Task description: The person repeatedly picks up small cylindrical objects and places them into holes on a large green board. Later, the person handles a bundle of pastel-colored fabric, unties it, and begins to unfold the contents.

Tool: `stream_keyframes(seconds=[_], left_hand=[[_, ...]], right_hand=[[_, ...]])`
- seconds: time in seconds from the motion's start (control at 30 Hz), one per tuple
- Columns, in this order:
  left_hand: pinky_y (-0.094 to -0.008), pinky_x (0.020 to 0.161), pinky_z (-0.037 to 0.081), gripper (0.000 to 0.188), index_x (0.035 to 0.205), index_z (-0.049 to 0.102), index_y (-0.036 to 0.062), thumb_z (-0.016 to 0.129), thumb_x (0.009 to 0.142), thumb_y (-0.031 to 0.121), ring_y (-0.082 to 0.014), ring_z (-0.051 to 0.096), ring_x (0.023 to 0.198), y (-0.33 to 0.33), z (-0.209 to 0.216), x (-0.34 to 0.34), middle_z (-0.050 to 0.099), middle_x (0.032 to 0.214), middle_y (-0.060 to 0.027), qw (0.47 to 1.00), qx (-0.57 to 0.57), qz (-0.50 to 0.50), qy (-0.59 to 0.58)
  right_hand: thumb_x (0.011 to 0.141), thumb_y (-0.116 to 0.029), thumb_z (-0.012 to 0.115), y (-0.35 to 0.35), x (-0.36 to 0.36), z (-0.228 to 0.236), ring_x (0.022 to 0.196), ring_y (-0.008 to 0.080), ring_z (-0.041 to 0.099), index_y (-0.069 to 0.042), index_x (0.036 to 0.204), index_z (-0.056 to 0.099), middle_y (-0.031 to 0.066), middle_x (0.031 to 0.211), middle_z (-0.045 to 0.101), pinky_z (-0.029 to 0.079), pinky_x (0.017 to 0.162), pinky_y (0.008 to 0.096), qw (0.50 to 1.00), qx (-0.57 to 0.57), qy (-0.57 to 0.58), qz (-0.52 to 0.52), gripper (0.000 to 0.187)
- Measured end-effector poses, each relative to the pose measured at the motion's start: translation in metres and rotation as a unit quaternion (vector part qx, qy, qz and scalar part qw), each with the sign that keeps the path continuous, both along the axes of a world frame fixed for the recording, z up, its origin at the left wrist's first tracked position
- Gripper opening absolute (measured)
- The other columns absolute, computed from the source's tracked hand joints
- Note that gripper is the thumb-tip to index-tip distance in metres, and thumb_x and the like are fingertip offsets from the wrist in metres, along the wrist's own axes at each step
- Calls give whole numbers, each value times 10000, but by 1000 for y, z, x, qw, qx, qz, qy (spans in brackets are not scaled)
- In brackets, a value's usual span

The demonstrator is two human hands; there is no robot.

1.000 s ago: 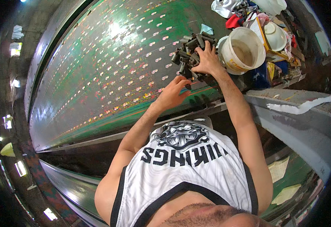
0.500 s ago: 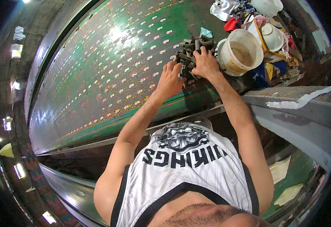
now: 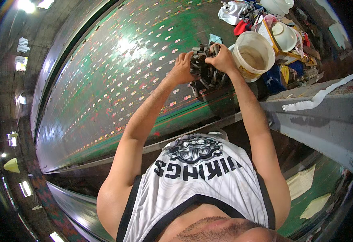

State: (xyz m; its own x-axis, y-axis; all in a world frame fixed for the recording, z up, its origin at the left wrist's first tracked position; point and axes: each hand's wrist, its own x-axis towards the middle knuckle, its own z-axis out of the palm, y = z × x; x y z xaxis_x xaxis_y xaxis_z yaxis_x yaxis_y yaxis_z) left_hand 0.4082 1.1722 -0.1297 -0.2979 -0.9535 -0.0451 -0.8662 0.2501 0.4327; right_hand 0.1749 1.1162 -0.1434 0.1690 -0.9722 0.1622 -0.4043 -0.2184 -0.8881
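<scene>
A heap of short dark-grey tube-like pieces lies on the green printed table near its right end. My left hand presses against the heap's left side, its fingers curved along the pieces. On the right side my right hand curls over the top, thumb pointing inward, with several pieces between the two palms. A few pieces stick out below and toward me. My fingertips are partly hidden behind the pieces, and I cannot tell whether the bunch is off the table.
Right beside my right hand stands a white plastic bucket. Beyond it are a white bowl, a yellow cardboard box and crumpled cloths. A light-blue scrap lies behind the heap. A grey metal beam runs at the right.
My hands have closed in on the heap from both sides and bunched the pieces together. Both hands have moved slightly away from me, and the right fingers now wrap over the pieces.
</scene>
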Motion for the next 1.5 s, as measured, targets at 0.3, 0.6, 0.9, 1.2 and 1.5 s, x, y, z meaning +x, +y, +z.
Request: stream_keyframes(seconds=[0.3, 0.6, 0.9, 1.2, 1.5], left_hand=[[-525, 1053, 534, 676, 1559, 423, 58, 558, 1065, 500, -311, 634, 1223, 51, 3, -18, 579, 1394, -154, 597, 279, 181, 730], [-624, 1211, 376, 708, 1485, 549, 90, 460, 1060, 649, -378, 541, 1410, 137, -8, -12, 559, 1530, -182, 216, 362, 189, 887], [-595, 1153, 462, 593, 1477, 574, 118, 525, 1018, 491, -384, 582, 1370, 155, -49, 6, 609, 1494, -159, 182, 278, 190, 924], [-715, 1054, 549, 640, 1518, 559, 163, 671, 914, 341, -585, 405, 1466, 173, -58, 42, 446, 1602, -241, 203, 226, 104, 947], [-685, 1059, 570, 649, 1505, 539, 115, 691, 933, 381, -547, 422, 1465, 209, -58, 40, 468, 1555, -266, 154, 134, 214, 955]], right_hand=[[794, -98, 812, 28, -8, 17, 764, 147, 694, -71, 1074, 671, 16, 917, 689, 612, 707, 332, 836, 318, -432, 111, 314], [705, -252, 853, 112, 57, 45, 1106, 372, 691, -69, 1253, 667, 205, 1250, 648, 618, 864, 454, 936, -67, 104, 328, 608], [779, -485, 893, 112, 97, 76, 1217, 436, 653, -120, 1605, 443, 226, 1397, 595, 602, 945, 514, 876, -84, 285, 380, 1009], [657, -600, 940, -41, 62, 40, 1411, 497, 494, -299, 1657, 373, 247, 1633, 370, 479, 1144, 603, 844, -23, 472, 254, 1188], [684, -555, 954, -102, 97, 17, 1453, 477, 486, -293, 1654, 322, 253, 1677, 332, 469, 1145, 602, 727, 160, 542, 389, 1187]])
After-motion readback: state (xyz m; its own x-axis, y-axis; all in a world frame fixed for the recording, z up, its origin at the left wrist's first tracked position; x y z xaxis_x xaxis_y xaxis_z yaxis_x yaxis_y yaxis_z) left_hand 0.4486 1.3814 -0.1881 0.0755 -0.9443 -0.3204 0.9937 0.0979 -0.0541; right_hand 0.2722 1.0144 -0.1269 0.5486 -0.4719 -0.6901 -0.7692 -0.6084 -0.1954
